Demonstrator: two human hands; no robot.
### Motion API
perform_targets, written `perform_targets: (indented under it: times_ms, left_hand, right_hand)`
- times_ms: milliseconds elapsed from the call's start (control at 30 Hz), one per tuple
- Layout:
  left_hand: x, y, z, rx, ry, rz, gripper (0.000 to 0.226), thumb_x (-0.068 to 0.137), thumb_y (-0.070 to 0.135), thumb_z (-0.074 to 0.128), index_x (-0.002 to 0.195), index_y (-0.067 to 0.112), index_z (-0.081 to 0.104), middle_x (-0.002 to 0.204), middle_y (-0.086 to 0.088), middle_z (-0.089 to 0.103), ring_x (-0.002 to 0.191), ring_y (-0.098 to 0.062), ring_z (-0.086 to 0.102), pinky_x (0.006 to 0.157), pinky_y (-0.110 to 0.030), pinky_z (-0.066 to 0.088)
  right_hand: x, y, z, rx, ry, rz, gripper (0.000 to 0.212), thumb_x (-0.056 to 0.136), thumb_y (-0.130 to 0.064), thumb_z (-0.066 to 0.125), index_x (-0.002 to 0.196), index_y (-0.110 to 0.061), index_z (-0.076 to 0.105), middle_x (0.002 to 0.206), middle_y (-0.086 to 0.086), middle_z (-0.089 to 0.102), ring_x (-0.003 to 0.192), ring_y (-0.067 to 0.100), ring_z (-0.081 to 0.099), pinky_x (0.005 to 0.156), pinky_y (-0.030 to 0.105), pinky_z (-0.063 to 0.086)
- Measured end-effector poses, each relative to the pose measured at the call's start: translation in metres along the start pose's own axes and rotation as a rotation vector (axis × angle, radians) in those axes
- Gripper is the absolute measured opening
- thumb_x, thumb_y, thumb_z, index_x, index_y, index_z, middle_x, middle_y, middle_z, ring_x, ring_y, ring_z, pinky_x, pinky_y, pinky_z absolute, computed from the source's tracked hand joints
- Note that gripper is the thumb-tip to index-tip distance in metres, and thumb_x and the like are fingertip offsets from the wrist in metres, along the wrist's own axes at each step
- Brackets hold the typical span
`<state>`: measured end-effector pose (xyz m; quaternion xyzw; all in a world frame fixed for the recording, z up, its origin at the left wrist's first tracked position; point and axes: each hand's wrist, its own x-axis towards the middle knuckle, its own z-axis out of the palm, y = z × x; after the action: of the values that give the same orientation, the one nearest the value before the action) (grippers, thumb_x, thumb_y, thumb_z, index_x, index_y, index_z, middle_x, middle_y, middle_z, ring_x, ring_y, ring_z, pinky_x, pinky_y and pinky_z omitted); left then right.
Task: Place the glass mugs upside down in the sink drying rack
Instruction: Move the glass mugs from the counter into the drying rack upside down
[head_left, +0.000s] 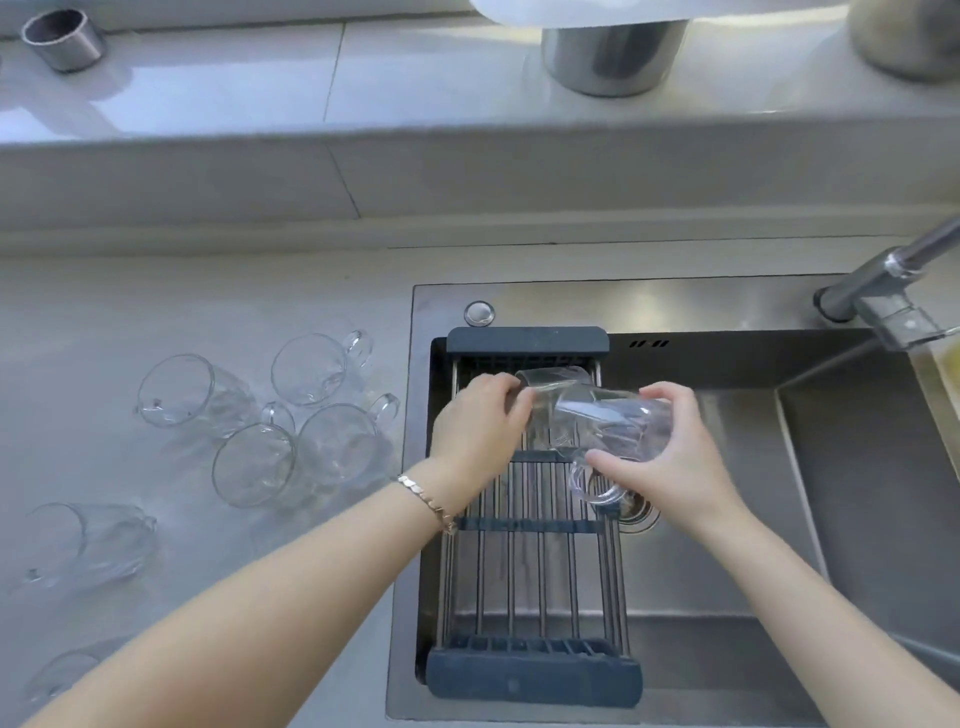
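Head view: grey counter (156, 291), steel sink (727, 571); both hands, left hand (478, 426) and right hand (670, 457), clasp a tilted glass mug (602, 421) over the rack (535, 571).

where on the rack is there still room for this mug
Bare bars run from the middle crossbar to the near end block of the drying rack. The far end is crowded: one mug sits there, and both hands, left and right, hold the tilted mug above it.

Both hands (480, 426) (670, 457) holding glass mug (608, 423) sideways over drying rack (530, 545), six mugs (260, 462) on counter (156, 301)
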<state>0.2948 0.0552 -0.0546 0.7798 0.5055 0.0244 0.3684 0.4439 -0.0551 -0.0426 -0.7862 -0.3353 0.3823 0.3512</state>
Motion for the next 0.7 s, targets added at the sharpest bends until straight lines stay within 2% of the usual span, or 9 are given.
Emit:
perform_targets:
  times_ms: [67,133,300,500,600,700]
  left_hand:
    - [0.025,0.006,0.014,0.345,-0.003,0.316,0.042,0.093,0.027,0.051,0.131,0.011,0.049,0.138,-0.008,0.05,0.124,-0.024,0.05,0.103,-0.038,0.041]
    - [0.05,0.016,0.031,0.615,-0.101,0.48,0.052,0.089,0.03,0.057,0.135,0.009,0.044,0.14,-0.011,0.047,0.127,-0.028,0.045,0.108,-0.039,0.034]
    - [0.086,0.026,0.061,0.865,-0.239,0.334,0.064,0.085,0.04,0.062,0.135,0.01,0.036,0.129,-0.015,0.053,0.119,-0.031,0.046,0.097,-0.038,0.04]
    - [0.076,0.007,0.054,0.823,-0.25,0.318,0.097,0.079,0.038,0.067,0.149,0.023,0.002,0.135,-0.016,0.043,0.122,-0.033,0.04,0.1,-0.042,0.038]
    - [0.06,-0.023,0.032,0.592,-0.202,0.252,0.099,0.076,0.033,0.069,0.15,0.023,0.003,0.135,-0.012,0.037,0.12,-0.028,0.038,0.098,-0.037,0.043]
    - [0.046,-0.046,0.013,0.417,-0.112,0.205,0.091,0.075,0.025,0.07,0.148,0.019,0.016,0.136,-0.01,0.033,0.124,-0.025,0.034,0.1,-0.032,0.044]
  right_hand:
    - [0.008,0.006,-0.013,-0.116,0.039,0.031,0.07,0.061,-0.021,0.085,0.116,-0.024,0.041,0.116,-0.005,0.049,0.106,0.012,0.045,0.086,0.023,0.033]
    - [0.016,0.011,-0.022,-0.183,0.014,0.049,0.07,0.06,-0.023,0.085,0.114,-0.026,0.042,0.116,-0.006,0.048,0.107,0.011,0.044,0.087,0.024,0.033]
    - [0.024,0.016,-0.028,-0.302,-0.087,0.044,0.074,0.061,-0.028,0.084,0.122,-0.028,0.044,0.114,-0.014,0.041,0.106,0.003,0.039,0.087,0.022,0.033]
    - [0.029,0.019,-0.028,-0.322,-0.125,0.035,0.072,0.061,-0.031,0.083,0.122,-0.032,0.044,0.117,-0.015,0.043,0.106,0.002,0.04,0.087,0.022,0.035]
    - [0.031,0.018,-0.024,-0.335,-0.143,0.024,0.071,0.062,-0.032,0.082,0.121,-0.033,0.044,0.123,-0.012,0.047,0.105,0.004,0.044,0.087,0.023,0.038]
    - [0.034,0.01,-0.009,-0.338,-0.138,-0.008,0.071,0.063,-0.033,0.08,0.123,-0.035,0.043,0.126,-0.01,0.047,0.108,0.011,0.05,0.085,0.024,0.041]
